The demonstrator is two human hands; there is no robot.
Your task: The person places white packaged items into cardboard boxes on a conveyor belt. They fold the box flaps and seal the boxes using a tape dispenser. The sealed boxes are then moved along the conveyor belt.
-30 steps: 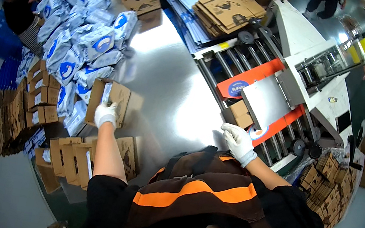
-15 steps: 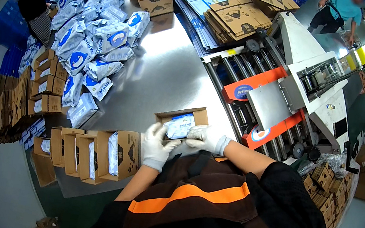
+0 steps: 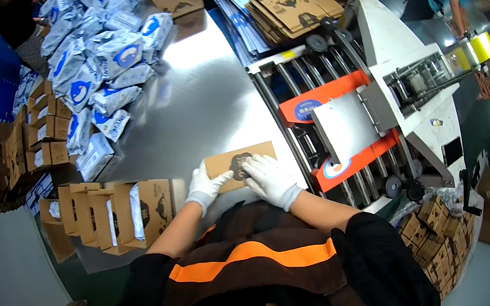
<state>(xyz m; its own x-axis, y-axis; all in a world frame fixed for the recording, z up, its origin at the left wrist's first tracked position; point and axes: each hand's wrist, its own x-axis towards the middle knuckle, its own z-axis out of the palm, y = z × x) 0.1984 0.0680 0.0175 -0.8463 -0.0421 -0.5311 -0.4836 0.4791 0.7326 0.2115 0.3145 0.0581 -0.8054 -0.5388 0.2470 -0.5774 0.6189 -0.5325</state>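
A small brown cardboard box [image 3: 223, 162] lies in front of me on the metal table, its printed lid down over the top. Around its left near corner my left hand [image 3: 206, 187] is closed, in a white glove, with the thumb along the edge. My right hand [image 3: 269, 180], gloved too, rests with outstretched fingers on the right part of the lid. What the box holds is hidden now. To the left, several open boxes [image 3: 154, 206] stand in a row, some with white-and-blue packets [image 3: 138, 213] inside.
Blue-and-white packets [image 3: 121, 56] form a heap at the left of the metal table [image 3: 185, 100]. A roller machine [image 3: 347, 128] with orange rails borders the right. Flat cartons [image 3: 294, 4] are stacked behind. Another person [image 3: 18, 8] stands far left; more arms show at the back.
The box was open with a packet showing; its lid is now down. My right hand has moved from the box's right side onto the lid. The view has shifted slightly.
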